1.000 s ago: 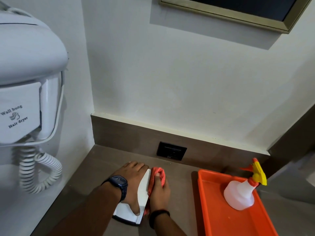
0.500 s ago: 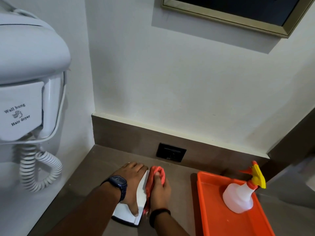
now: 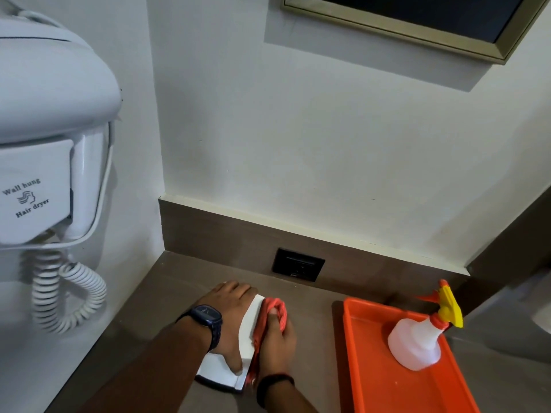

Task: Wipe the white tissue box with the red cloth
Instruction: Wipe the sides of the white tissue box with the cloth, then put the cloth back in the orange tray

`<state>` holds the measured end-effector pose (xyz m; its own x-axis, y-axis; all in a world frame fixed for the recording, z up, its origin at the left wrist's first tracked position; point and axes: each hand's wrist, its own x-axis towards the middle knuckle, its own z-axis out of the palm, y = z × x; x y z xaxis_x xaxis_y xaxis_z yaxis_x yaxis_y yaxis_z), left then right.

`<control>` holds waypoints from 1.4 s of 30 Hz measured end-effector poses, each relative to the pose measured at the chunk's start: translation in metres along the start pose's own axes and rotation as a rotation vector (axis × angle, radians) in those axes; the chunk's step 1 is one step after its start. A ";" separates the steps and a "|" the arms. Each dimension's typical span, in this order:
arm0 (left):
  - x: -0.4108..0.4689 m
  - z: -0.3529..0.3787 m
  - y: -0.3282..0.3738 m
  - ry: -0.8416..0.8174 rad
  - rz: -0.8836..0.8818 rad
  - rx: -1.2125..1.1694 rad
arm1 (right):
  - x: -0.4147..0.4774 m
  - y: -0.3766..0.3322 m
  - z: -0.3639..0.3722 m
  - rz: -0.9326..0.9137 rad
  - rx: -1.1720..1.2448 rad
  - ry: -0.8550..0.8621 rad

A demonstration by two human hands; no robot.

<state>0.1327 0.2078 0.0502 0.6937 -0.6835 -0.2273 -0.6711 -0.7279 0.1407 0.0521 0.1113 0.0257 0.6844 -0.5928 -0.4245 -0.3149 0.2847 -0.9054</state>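
You worked at a brown countertop (image 3: 167, 296) in a corner of white walls, with one of each thing laid out on it. Nearest you lay one white tissue box (image 3: 249, 332), flat on the counter between your two hands. Your left hand (image 3: 231, 320), a dark watch (image 3: 207, 318) on its wrist, was spread open and pressed palm-down over the box's top, thumb reaching toward you. Your right hand (image 3: 277, 344), a black band (image 3: 272, 383) on its wrist, was closed around one bunched red cloth (image 3: 269, 320), holding it against the box's right side. To the right, well apart from the box, sat one orange tray (image 3: 372, 383) holding one white spray bottle (image 3: 416, 341) with a yellow and orange trigger. Beyond the hands, one black socket (image 3: 298, 265) sat in the brown upstand. One wall-hung hair dryer (image 3: 50, 129) with a coiled cord filled the left wall, and one gold frame (image 3: 396, 28) hung above. Compared with a second before, both hands kept nearly the same grip and place; the cloth had barely shifted along the box.
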 end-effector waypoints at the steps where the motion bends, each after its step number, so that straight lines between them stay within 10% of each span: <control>1: 0.000 -0.001 0.000 -0.011 -0.008 0.006 | 0.004 -0.002 0.001 0.015 -0.006 -0.004; 24: -0.005 -0.002 -0.001 -0.021 -0.059 -0.025 | 0.014 0.009 -0.022 0.207 0.097 -0.069; 30: -0.005 -0.004 0.003 -0.070 -0.079 -0.037 | 0.030 -0.032 -0.100 -0.083 0.063 0.041; 37: 0.028 0.011 0.104 0.205 0.084 -0.133 | 0.068 -0.030 -0.228 -0.360 -0.646 0.219; 42: 0.061 0.048 0.179 0.108 0.211 -0.156 | 0.091 0.006 -0.252 -0.357 -1.262 0.157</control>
<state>0.0424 0.0386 0.0151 0.5723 -0.8166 -0.0748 -0.7609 -0.5628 0.3228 -0.0531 -0.1303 -0.0204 0.8008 -0.5934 -0.0815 -0.5854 -0.7467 -0.3158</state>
